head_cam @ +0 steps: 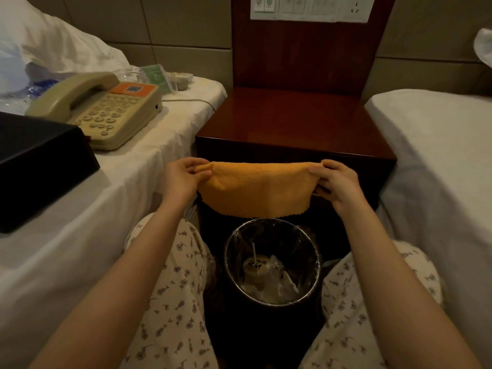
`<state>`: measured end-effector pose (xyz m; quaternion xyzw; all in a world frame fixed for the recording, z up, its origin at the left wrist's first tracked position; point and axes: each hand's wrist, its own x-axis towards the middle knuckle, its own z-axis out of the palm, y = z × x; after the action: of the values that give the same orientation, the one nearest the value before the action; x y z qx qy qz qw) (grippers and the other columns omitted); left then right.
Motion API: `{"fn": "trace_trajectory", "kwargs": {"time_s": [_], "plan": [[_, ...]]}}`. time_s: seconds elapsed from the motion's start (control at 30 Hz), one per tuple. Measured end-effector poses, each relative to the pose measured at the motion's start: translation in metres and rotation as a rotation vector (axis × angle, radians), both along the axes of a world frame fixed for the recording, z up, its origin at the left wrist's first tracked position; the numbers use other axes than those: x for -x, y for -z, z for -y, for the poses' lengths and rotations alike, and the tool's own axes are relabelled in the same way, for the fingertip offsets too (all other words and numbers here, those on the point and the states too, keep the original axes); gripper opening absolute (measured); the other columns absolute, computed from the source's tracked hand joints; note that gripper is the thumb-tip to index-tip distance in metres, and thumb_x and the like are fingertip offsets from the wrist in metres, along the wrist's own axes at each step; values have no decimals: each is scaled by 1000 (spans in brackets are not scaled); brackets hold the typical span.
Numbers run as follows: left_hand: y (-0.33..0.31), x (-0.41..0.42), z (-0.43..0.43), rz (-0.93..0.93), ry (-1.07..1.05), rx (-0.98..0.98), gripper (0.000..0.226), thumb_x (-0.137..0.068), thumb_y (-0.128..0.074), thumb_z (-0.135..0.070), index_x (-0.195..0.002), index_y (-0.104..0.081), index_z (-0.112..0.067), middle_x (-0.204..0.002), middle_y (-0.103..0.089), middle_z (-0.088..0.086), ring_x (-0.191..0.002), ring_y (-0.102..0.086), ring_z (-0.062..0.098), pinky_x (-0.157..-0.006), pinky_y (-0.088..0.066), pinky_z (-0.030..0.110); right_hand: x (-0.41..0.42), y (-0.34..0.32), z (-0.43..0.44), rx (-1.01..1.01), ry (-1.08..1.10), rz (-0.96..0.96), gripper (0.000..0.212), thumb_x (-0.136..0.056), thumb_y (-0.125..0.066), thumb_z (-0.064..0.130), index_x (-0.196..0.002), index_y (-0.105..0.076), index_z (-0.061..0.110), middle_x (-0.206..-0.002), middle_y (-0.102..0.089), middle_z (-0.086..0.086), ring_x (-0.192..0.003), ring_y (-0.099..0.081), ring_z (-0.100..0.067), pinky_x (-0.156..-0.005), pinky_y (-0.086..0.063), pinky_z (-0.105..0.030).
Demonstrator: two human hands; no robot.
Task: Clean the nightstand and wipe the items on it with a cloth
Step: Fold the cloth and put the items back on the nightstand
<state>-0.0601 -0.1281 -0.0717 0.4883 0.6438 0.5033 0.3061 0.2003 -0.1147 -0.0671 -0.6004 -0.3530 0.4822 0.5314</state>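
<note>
An orange cloth (255, 190) hangs spread out in front of the dark wooden nightstand (292, 121), just below its front edge. My left hand (183, 177) pinches the cloth's upper left corner and my right hand (335, 182) pinches its upper right corner. Nothing stands on the glossy nightstand top. A beige telephone (103, 107), a green card stand (157, 77) and a small dish (182, 79) lie on the left bed beside the nightstand.
A lined waste bin (271, 262) with rubbish stands on the floor between my knees, under the cloth. A black box (40, 161) sits on the left bed (80, 222). Another white bed (439, 155) lies to the right. A switch panel (308, 8) is on the headboard.
</note>
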Motion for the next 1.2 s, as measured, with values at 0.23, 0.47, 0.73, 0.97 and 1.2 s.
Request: {"fn": "trace_trajectory", "kwargs": {"time_s": [0.23, 0.47, 0.73, 0.97, 1.2], "plan": [[5, 3, -7, -92, -123, -50, 13, -86, -64, -8, -87, -67, -20, -94, -65, 3, -98, -60, 19, -76, -43, 27, 4, 9, 2, -131, 56, 453, 23, -80, -72, 15, -103, -71, 16, -106, -69, -4, -100, -61, -14, -95, -50, -36], [5, -1, -7, -107, -70, -109, 12, -94, -51, -8, -90, -58, -17, -82, -55, -5, -76, -49, 9, -60, -38, 21, 3, 7, -2, -164, 27, 368, 6, -87, -65, 15, -89, -66, 21, -112, -63, 0, -111, -54, -18, -90, -44, -35], [-1, -6, -5, 110, 63, -234, 43, -92, -33, 10, -78, -48, -28, -75, -45, -4, -65, -39, 7, -59, -33, 22, 3, -8, 9, -415, -250, -110, 12, -95, -49, 15, -85, -50, 21, -78, -52, 5, -68, -49, -7, -62, -43, -21], [-10, -19, -3, 513, 243, -114, 36, -86, -26, 15, -70, -44, -12, -65, -44, 3, -58, -43, 14, -57, -39, 23, 14, -6, 17, -319, -966, -500, 25, -64, -84, 29, -77, -64, 19, -74, -64, 0, -64, -60, -11, -61, -51, -22], [11, -59, -2, 625, 561, 38, 52, -88, -31, 9, -55, -57, -21, -68, -60, -2, -71, -55, 17, -70, -50, 27, 47, 9, 25, -225, -1075, -376, 28, -60, -84, 37, -76, -65, 24, -77, -55, 1, -68, -54, -10, -66, -48, -21]]}}
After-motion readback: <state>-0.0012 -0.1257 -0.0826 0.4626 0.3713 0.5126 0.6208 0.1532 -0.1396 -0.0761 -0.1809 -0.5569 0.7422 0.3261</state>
